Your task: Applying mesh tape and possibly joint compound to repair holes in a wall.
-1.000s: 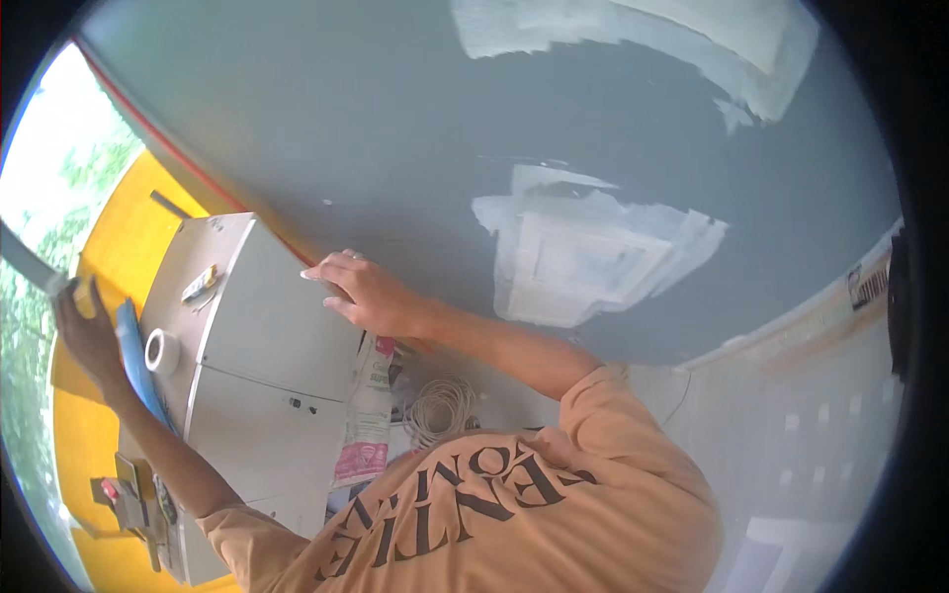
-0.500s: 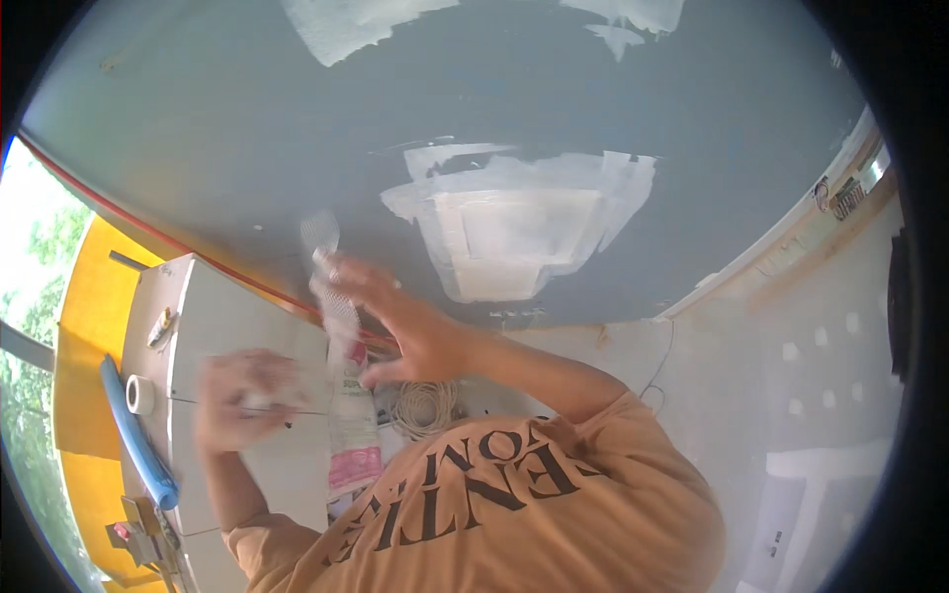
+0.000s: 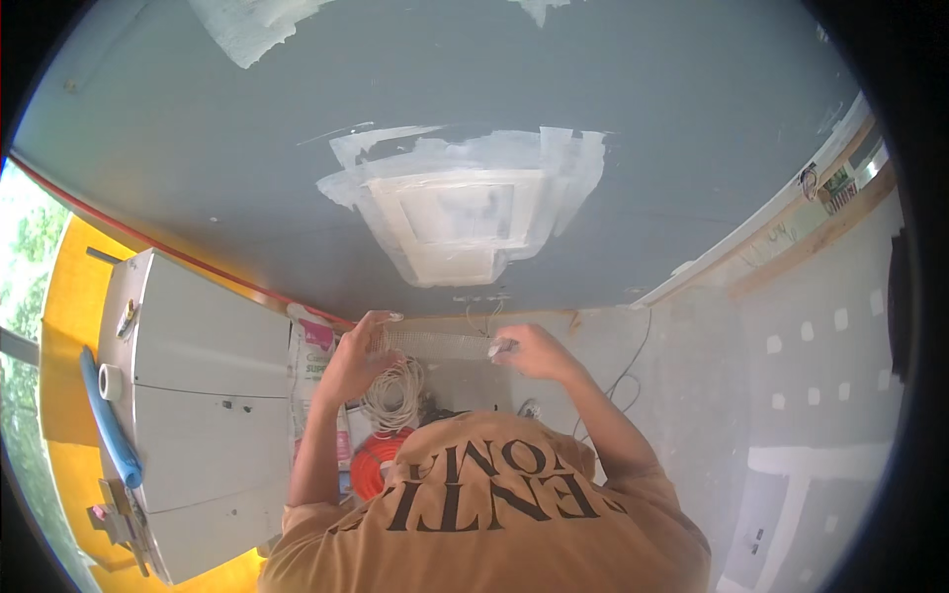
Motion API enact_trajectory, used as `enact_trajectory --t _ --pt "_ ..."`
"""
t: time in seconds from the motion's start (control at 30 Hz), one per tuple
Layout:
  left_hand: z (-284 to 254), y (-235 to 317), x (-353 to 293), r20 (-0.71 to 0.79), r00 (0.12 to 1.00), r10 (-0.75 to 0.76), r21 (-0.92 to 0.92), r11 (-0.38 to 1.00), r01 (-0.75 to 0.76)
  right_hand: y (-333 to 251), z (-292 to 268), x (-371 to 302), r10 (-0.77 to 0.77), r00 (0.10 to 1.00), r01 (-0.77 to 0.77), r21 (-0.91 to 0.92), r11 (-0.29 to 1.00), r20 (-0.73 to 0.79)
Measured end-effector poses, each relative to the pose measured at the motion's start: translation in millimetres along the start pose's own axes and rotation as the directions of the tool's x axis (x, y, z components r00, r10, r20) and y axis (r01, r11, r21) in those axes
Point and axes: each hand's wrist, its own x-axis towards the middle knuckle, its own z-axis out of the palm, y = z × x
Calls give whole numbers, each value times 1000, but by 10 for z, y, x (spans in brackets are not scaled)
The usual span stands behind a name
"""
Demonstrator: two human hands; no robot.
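A short strip of white mesh drywall tape [image 3: 440,344] is stretched roughly level between my two hands. My left hand [image 3: 358,356] grips its left end, with the fingers pointing up and right. The other end is pinched between the thumb and fingers of my right hand [image 3: 534,352]. Beyond the hands is a grey wall board [image 3: 672,178] with a patch of whitish filler [image 3: 465,212], squarish at its centre with brushed-out edges. The strip is apart from that patch.
At left stands a white cabinet [image 3: 213,346] bearing a tape roll [image 3: 111,382], a blue roll [image 3: 114,425] and a knife-like tool [image 3: 127,316]. Below my hands lie coiled beige cable [image 3: 395,395], an orange coil [image 3: 374,465] and a printed bag [image 3: 311,346]. Loose wires [image 3: 633,371] hang at right.
The mesh strip hung from my right hand on the left side; now both hands hold it level. My right hand moved right, and my left hand moved up and right.
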Motion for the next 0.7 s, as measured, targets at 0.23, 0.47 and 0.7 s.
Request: enact_trajectory --t 0.23,0.47,0.7 --pt "294 -744 573 -40 999 -19 -279 960 7 618 -263 157 -313 822 306 -95 947 -475" --pt "170 -1096 1536 -354 905 237 -103 952 -290 552 -490 929 31 531 275 207 939 -847" --pt "400 -1068 2348 -668 744 -13 -303 918 -257 673 -813 1629 -61 256 531 87 843 -965"
